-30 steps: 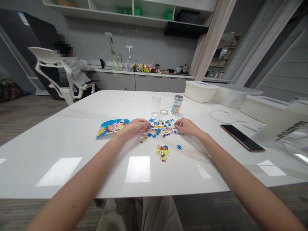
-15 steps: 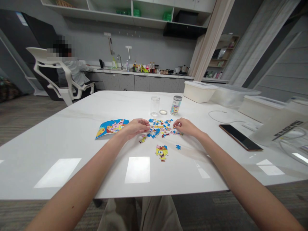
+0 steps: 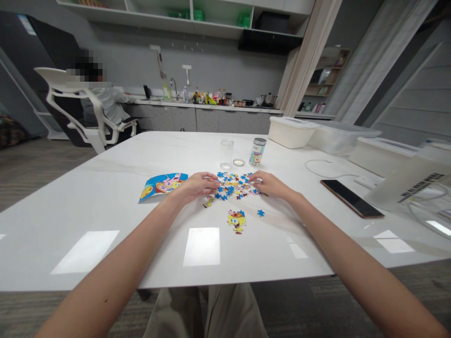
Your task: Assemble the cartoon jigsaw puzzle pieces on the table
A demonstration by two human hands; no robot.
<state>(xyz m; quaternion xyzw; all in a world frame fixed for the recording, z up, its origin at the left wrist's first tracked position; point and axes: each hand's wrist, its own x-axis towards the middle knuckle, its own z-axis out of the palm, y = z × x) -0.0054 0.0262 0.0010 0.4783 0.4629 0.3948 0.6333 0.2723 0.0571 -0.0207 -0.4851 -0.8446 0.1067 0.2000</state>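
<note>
A loose heap of jigsaw pieces (image 3: 232,187) lies on the white table between my hands. My left hand (image 3: 201,184) rests at the heap's left edge, open, its slightly bent fingers beside the pieces. On the right side, my right hand (image 3: 267,183) is open, with fingertips reaching over the heap's edge. Closer to me sits a joined yellow cartoon-face section (image 3: 236,221). One single blue piece (image 3: 260,213) lies to its right. A small joined section (image 3: 208,202) is just below my left hand. The curled picture sheet (image 3: 160,185) lies left of that hand, partly covered by my forearm.
Behind the heap stand a clear jar (image 3: 226,154), a round lid (image 3: 238,162) and a printed canister (image 3: 257,152). A phone (image 3: 351,199), cable and storage boxes (image 3: 292,133) occupy the right side. A person (image 3: 105,103) sits in a chair at far left.
My right hand has shifted slightly left over the heap, and its fingers have stretched out from a more curled pose. My left hand stays almost in place.
</note>
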